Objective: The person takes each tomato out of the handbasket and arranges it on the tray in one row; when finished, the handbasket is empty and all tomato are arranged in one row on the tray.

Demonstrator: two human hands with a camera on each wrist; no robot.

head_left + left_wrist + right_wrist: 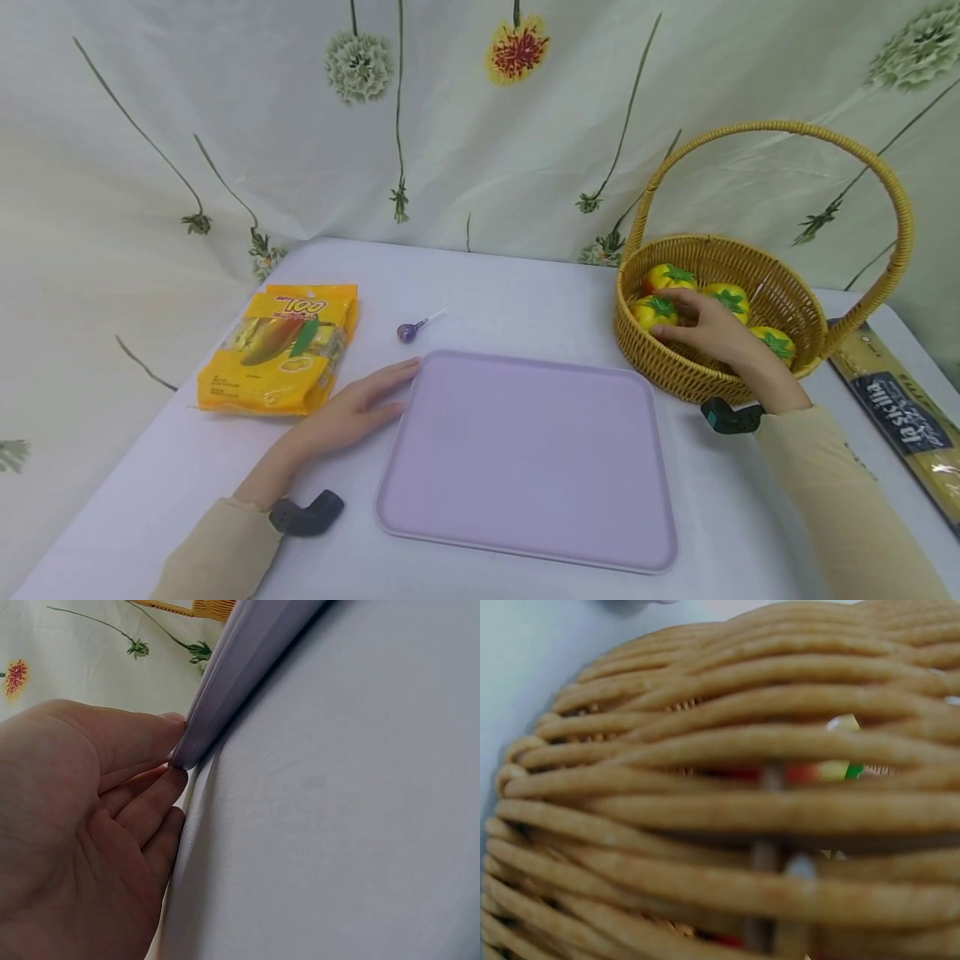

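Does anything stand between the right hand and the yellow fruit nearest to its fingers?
Nothing visible does. The right hand reaches over the near rim of the basket, and its fingers are on that yellow fruit.

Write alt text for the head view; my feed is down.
A person's right hand is inside a wicker basket at right, fingers and thumb around one of its yellow fruits. The left hand touches the left edge of a lilac tray. An orange bag and a purple lollipop lie at left, a gold packet at far right.
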